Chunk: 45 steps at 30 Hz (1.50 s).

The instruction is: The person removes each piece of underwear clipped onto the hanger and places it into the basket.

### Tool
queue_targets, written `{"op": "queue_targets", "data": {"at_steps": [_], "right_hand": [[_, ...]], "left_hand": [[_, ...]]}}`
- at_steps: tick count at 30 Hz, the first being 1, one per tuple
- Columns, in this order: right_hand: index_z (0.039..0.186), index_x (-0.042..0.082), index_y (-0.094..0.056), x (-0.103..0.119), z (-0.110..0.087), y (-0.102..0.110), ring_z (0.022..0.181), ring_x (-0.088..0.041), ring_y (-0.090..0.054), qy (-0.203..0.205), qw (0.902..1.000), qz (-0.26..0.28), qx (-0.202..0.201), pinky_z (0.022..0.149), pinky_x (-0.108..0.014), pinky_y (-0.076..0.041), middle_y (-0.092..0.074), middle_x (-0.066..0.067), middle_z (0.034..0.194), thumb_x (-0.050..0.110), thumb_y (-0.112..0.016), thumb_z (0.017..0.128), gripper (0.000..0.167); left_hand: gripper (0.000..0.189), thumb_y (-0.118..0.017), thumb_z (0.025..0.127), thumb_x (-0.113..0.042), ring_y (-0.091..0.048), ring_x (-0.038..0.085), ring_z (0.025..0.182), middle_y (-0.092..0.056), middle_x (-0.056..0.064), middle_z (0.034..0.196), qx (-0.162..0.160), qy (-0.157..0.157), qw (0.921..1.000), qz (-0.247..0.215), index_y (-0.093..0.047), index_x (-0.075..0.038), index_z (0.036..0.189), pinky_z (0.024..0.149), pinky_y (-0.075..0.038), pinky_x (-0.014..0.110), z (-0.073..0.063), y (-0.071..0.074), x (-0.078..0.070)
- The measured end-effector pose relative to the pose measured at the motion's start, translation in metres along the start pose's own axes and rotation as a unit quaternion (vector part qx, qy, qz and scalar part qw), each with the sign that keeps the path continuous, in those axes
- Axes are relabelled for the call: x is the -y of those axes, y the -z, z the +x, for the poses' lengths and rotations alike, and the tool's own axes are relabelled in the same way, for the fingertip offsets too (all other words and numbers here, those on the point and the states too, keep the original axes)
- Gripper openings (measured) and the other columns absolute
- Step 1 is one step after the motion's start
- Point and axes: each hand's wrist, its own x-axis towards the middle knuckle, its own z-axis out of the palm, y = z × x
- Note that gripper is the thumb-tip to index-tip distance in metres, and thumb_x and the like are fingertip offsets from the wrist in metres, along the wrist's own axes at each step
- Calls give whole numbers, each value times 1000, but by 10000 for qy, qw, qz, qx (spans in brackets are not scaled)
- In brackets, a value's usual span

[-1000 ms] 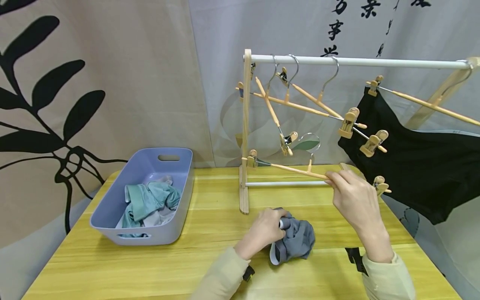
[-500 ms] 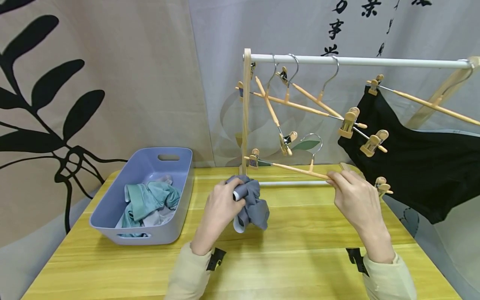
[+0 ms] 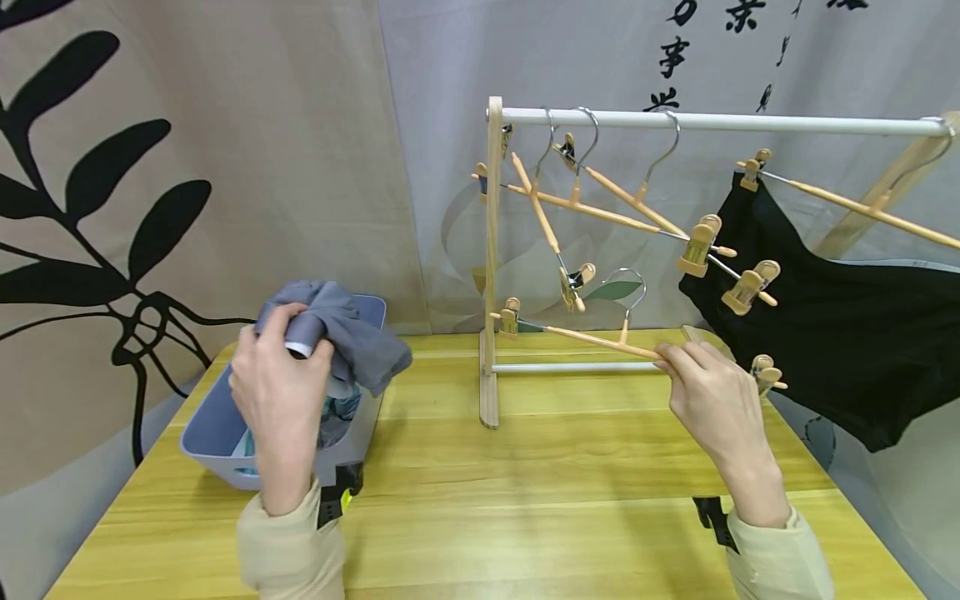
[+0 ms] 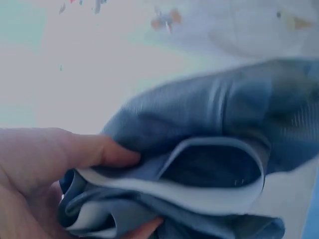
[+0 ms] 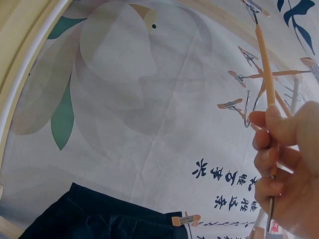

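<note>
While left hand (image 3: 277,379) pinches grey garment (image 3: 367,333), right hand (image 3: 708,387) grips hanger (image 3: 585,337)

Garment hangs over the blue basket (image 3: 213,429), left; hanger on near side of the rack (image 3: 712,122), right. I judge this a set-down step; next likely calls for lowering, then releasing.

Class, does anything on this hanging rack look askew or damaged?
Yes, askew: in the head view, three hangers toward the left of the white rail point different ways and overlap instead of lining up. No damage shows.

basket (image 3: 212,423) on table (image 3: 525,517), left | rack (image 3: 720,122) right | garment (image 3: 360,333) over basket | held hanger (image 3: 592,339) before rack | curtain (image 3: 315,167) behind
</note>
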Motion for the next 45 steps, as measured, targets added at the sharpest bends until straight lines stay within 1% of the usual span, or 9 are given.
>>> {"op": "queue_targets", "data": {"at_steps": [4, 7, 13, 16, 25, 31, 35, 38, 45], "right_hand": [[87, 0, -69, 0, 0, 0, 60, -25, -58, 24, 10000, 4, -42, 48, -37, -47, -67, -11, 71, 0, -68, 81, 6], [87, 0, -69, -1, 0, -1, 60, -25, -59, 47, 10000, -1, -68, 48, -37, -47, -67, -11, 71, -3, -71, 78, 9], [87, 0, -69, -2, -1, -1, 58, -24, -57, 50, 10000, -24, -65, 46, -35, -46, -67, -11, 72, -2, -70, 78, 9], [87, 0, -70, -3, -2, -1, 57, -24, -56, 32, 9999, -26, -98, 45, -35, -44, -67, -11, 71, -2, -71, 78, 10], [86, 0, -69, -3, -3, 0, 59, -24, -58, -19, 10000, -11, -52, 45, -36, -45, -67, -10, 71, 0, -69, 81, 5], [86, 0, -69, -3, -3, 0, 57, -23, -56, -37, 10000, -29, -42, 43, -33, -42, -67, -11, 70, -2, -71, 78, 9], [88, 0, -70, -4, -3, 1, 57, -23, -55, -46, 10000, -47, -11, 42, -32, -40, -67, -12, 71, -2, -71, 78, 9], [88, 0, -70, -4, -3, 1, 57, -24, -55, -72, 10000, -49, 27, 42, -32, -40, -67, -12, 71, -2, -70, 79, 9], [87, 0, -70, -4, -3, 4, 57, -25, -57, -226, 9997, -77, 71, 42, -34, -42, -68, -12, 73, 0, -70, 79, 8]], "left_hand": [[33, -61, 79, -6, -53, 50, 89, -57, 30, 104, -535, 480, 9973, 132, -65, -10, 112, 74, -39, 62, 8, 8, 15], [31, -61, 80, -6, -52, 52, 95, -56, 31, 108, -759, 795, 9937, 201, -65, -9, 111, 78, -39, 63, 12, 10, 25], [31, -59, 85, -9, -49, 51, 109, -50, 29, 124, -831, 1540, 9839, 372, -64, -12, 116, 83, -38, 67, 20, 13, 42], [32, -58, 86, -9, -47, 50, 112, -47, 28, 128, -727, 1669, 9825, 390, -63, -13, 117, 83, -37, 69, 23, 13, 47], [38, -59, 85, -10, -46, 54, 108, -50, 34, 120, -38, 1531, 9871, 471, -60, -7, 122, 81, -37, 66, 20, -1, 60], [44, -63, 88, -18, -46, 54, 113, -51, 31, 126, 159, 1623, 9848, 600, -55, -5, 129, 87, -37, 66, 19, -6, 60], [42, -62, 88, -18, -47, 55, 111, -53, 31, 126, 307, 1541, 9853, 667, -56, -5, 127, 85, -39, 68, 18, -11, 57], [38, -62, 88, -16, -50, 54, 106, -56, 30, 120, 367, 1336, 9883, 630, -58, -4, 124, 80, -41, 69, 15, -20, 53], [32, -64, 86, -10, -58, 47, 91, -64, 25, 106, 569, 567, 9956, 487, -62, -1, 116, 71, -46, 58, 4, -51, 39]]}}
